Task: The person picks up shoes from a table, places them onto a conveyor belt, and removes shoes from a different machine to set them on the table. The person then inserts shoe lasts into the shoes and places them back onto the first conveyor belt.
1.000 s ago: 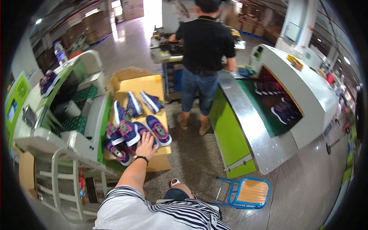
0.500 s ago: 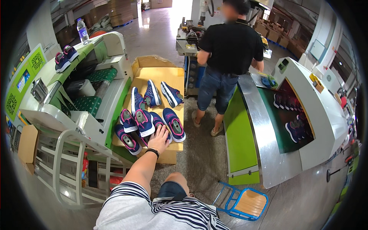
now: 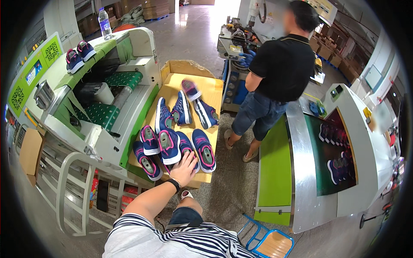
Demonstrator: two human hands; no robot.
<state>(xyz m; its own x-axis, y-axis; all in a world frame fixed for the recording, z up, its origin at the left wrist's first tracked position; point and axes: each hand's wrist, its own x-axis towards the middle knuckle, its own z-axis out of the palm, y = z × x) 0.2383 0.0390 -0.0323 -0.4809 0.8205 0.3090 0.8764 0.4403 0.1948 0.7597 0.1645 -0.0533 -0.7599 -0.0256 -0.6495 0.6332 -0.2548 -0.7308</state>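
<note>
Conveyor machine [image 3: 107, 92], at 10 o'clock: its green belt ends just beside the wooden worktop [image 3: 215, 92], so a shoe nudged left could catch at the belt end.

Wooden worktop, centre: it carries two groups of navy-and-pink sneakers. The near group [image 3: 170, 148] lies at its front edge, packed side by side and partly overlapping. A careless push here could probably send the outermost sneaker [image 3: 203, 150] off the edge to the floor.

A person in a black shirt [image 3: 282, 69] stands at 1 o'clock, near the worktop's right side.

One hand [image 3: 185, 167], which side cannot be told, rests open with fingers spread on the near sneakers, gripping nothing. No second hand is in view.
</note>
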